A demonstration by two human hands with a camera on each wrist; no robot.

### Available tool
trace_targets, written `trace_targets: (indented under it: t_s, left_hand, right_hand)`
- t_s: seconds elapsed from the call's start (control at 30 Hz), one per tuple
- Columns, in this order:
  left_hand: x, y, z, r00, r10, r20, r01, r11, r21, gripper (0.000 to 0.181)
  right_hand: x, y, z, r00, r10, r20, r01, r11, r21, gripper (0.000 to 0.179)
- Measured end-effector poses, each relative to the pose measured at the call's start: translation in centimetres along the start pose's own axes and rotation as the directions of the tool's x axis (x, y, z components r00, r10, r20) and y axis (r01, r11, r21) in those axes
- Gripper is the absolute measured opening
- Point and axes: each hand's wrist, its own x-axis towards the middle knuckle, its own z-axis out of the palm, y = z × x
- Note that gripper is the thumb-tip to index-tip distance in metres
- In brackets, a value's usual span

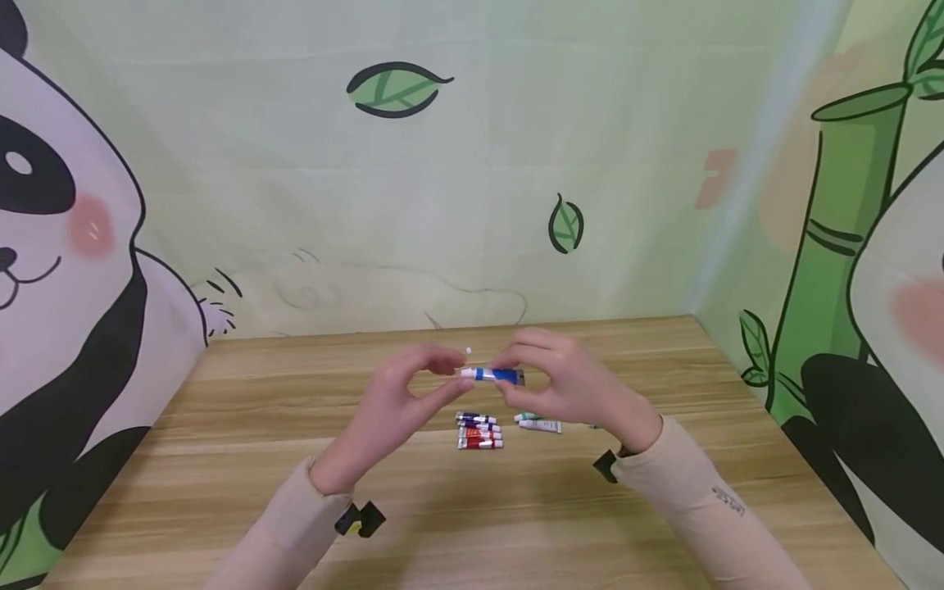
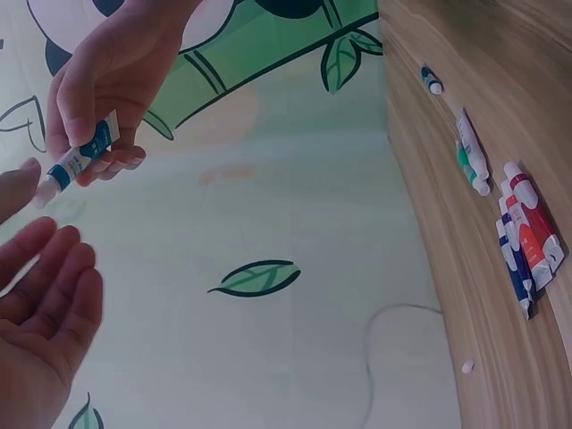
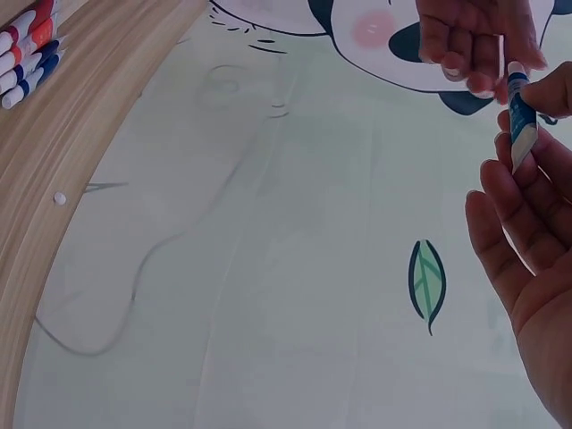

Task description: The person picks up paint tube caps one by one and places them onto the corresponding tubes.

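A small blue paint tube [image 1: 496, 375] is held level above the table, its white end pointing left. My right hand [image 1: 564, 377] pinches its crimped end between thumb and fingers. My left hand [image 1: 401, 393] is at the white end, thumb right at it from below. In the left wrist view, the left fingers [image 2: 67, 268] are spread a little apart from the tube [image 2: 82, 156]. The right wrist view shows the tube [image 3: 521, 116] with the right thumb across its side.
Several blue and red paint tubes [image 1: 479, 433] lie side by side on the wooden table [image 1: 413, 524]. Right of them are a white tube [image 1: 540, 426] and a green one [image 2: 466, 165]. Another small tube [image 2: 432, 79] lies farther right. A tiny white piece [image 1: 468, 351] sits near the back edge.
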Motion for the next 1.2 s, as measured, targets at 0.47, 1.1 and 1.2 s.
trace_targets:
  t_s: [0.47,1.1,1.2]
  left_hand:
    - [-0.22,0.41,0.21,0.996,-0.079,0.046,0.078,0.997,0.016,0.010]
    - [-0.01,0.86,0.60,0.999,-0.020,0.039,0.017,0.997,0.079,0.011]
    - [-0.03,0.83,0.78,1.000,-0.002,0.027,0.000,0.998,0.062,0.011]
  right_hand:
    - [-0.15,0.22,0.09,1.000,-0.023,0.020,0.023,1.000,-0.013,0.015]
    - [-0.43,0.12,0.15,0.997,-0.071,-0.009,0.070,0.992,-0.105,0.014]
    - [-0.54,0.25,0.19,0.998,-0.058,-0.018,0.057,0.995,-0.078,0.013]
